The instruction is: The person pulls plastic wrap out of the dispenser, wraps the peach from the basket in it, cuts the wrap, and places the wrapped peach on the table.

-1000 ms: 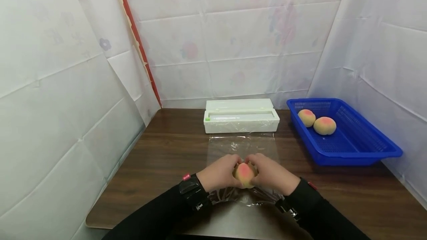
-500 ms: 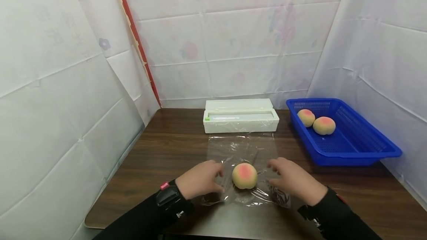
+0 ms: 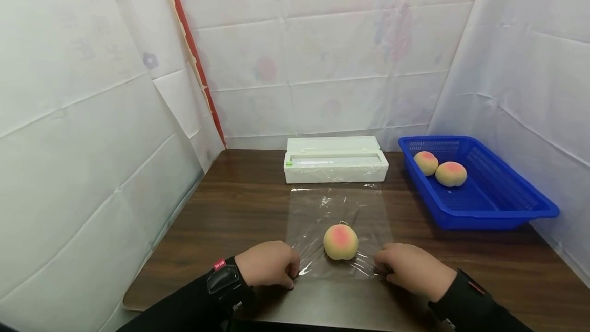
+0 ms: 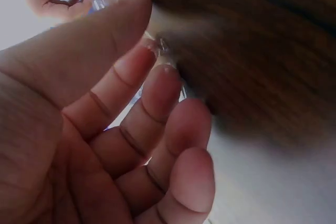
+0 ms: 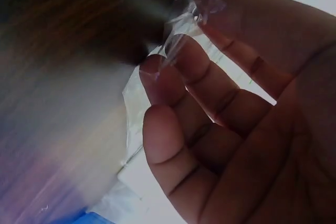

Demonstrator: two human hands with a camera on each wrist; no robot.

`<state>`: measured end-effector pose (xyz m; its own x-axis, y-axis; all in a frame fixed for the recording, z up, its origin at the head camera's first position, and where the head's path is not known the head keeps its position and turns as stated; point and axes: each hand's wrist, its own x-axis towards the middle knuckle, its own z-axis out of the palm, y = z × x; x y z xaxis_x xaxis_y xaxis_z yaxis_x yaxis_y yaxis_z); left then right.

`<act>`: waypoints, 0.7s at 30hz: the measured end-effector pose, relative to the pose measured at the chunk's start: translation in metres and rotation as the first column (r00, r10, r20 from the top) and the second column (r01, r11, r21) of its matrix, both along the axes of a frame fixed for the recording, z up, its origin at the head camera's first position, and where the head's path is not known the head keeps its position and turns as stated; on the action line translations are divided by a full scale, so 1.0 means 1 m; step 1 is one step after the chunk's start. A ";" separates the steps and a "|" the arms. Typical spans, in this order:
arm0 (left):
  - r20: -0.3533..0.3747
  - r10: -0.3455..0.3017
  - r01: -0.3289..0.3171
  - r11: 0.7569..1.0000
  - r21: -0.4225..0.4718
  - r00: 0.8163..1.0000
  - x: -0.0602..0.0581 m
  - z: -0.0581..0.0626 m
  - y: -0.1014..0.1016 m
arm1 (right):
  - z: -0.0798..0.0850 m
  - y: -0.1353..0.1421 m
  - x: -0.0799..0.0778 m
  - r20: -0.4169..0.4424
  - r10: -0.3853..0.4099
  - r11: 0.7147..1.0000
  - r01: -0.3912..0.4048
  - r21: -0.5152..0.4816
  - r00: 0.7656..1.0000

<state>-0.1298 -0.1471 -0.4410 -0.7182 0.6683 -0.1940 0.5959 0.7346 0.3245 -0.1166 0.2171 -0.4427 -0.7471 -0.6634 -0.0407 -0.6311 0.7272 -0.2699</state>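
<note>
A peach (image 3: 340,243), yellowish with a pink blush on top, rests on a sheet of clear plastic wrap (image 3: 311,214) on the table. My left hand (image 3: 269,264) pinches the sheet's near left corner; in the left wrist view a sliver of wrap (image 4: 164,44) shows by the thumb and index fingertips. At the near right corner, my right hand (image 3: 412,269) pinches the sheet between thumb and index finger. Crumpled wrap (image 5: 181,22) spreads over its fingertips in the right wrist view. Both hands stand apart from the peach, one on either side.
Behind the sheet stands a white wrap dispenser (image 3: 336,174) with its lid raised, the film running from its front. A blue basket (image 3: 498,214) at the right holds two more peaches (image 3: 450,174). White sheeting (image 3: 332,65) closes off the back and sides of the brown table (image 3: 221,209).
Both hands have let go of the peach, moved apart and toward the near edge, and taken hold of the plastic wrap's near corners. The peach stays on the sheet.
</note>
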 end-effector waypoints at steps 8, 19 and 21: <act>-0.090 -0.031 0.029 0.999 -0.025 0.995 -0.005 -0.001 -0.002 | -0.003 0.000 -0.002 -0.071 -0.003 1.000 0.001 -0.023 0.997; -0.088 0.018 -0.010 0.996 0.091 0.996 -0.017 0.009 -0.011 | 0.012 0.007 -0.008 -0.067 -0.061 0.996 0.056 -0.069 0.996; -0.099 0.034 -0.024 0.994 0.106 0.995 -0.019 0.010 -0.010 | 0.013 0.008 -0.010 -0.057 -0.080 0.994 0.075 -0.079 0.995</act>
<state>-0.1493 -0.1575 -0.4309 -0.7500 0.6595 -0.0505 0.6081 0.7175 0.3397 -0.1264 0.2247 -0.4300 -0.7960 -0.6028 0.0547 -0.5904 0.7532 -0.2902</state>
